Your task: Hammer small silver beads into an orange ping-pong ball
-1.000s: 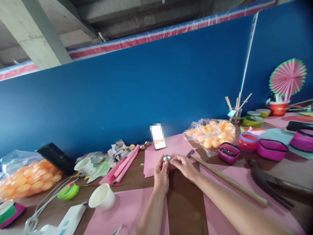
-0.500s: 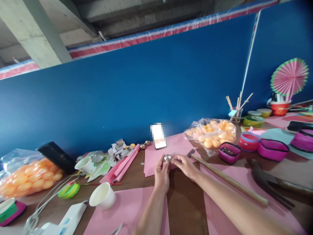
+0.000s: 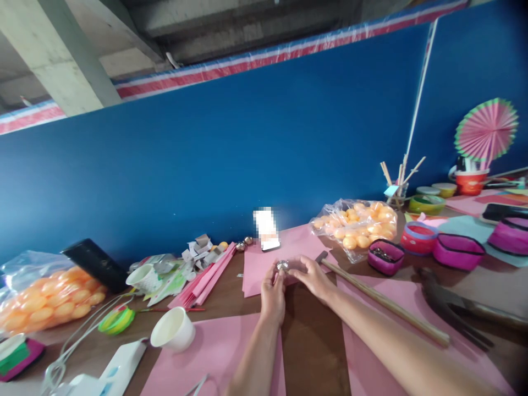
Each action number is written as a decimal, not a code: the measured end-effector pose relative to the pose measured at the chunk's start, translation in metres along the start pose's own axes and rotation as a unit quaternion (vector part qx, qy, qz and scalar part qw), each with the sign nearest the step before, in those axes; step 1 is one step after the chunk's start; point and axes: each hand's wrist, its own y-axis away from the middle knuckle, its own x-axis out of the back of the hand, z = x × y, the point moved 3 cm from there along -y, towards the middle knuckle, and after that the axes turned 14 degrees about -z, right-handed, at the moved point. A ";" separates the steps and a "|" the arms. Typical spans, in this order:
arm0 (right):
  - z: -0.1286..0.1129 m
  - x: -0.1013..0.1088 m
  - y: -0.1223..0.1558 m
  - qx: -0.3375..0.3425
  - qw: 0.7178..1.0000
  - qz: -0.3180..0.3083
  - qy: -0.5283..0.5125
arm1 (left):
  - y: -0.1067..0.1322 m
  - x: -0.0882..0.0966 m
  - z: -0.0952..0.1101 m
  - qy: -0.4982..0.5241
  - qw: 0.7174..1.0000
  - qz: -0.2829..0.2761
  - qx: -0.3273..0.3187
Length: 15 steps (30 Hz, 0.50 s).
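Small shiny silver metal ball, centre frame, over flat pink paper sheet. Left hand pinches it from below. Right hand pinches from its right side, equally near. Wooden-handled hammer lies just right, untouched.

The small silvery ball is round and shiny, and its finer surface detail is too small to make out. It is pinched between the fingertips of the left hand and the right hand. They hold it just above a pink paper sheet on the table.
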 end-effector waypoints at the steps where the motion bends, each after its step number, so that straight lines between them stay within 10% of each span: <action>1: 0.000 -0.001 0.000 0.000 1.000 -0.005 -0.011 | 0.000 0.000 0.000 0.000 1.000 -0.003 -0.002; 15: 0.000 0.000 0.001 -0.011 1.000 -0.004 0.023 | 0.001 -0.001 0.000 0.006 1.000 0.014 0.012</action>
